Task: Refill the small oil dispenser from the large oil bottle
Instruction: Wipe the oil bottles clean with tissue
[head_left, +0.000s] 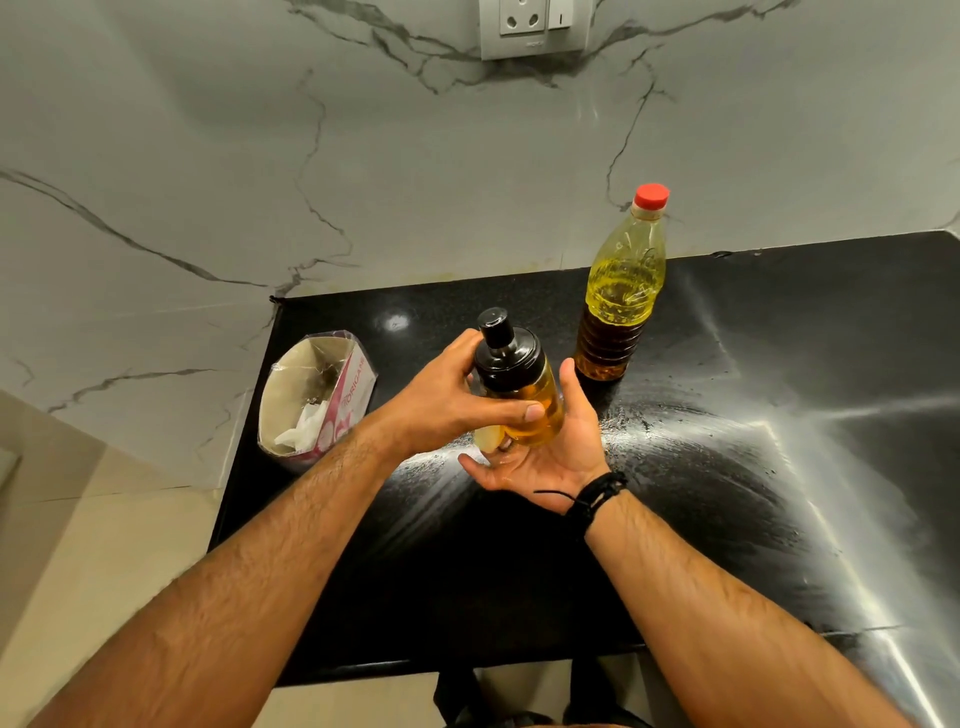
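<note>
The small oil dispenser (524, 387) is a clear glass bottle with a black pump cap and amber oil inside. It is held tilted above the black counter (519, 571). My left hand (441, 400) grips it from the left, thumb across its front. My right hand (545, 457) cups its base from below, palm up, thumb rising beside the glass. The large oil bottle (623, 291) stands upright behind and to the right, with a red cap on and yellow oil inside.
A pink and white carton (358, 374) holding crumpled white paper stands at the counter's left edge. A marble wall with a socket plate (535, 26) rises behind. Bright glare streaks cross the counter's right side. Beige floor lies to the left.
</note>
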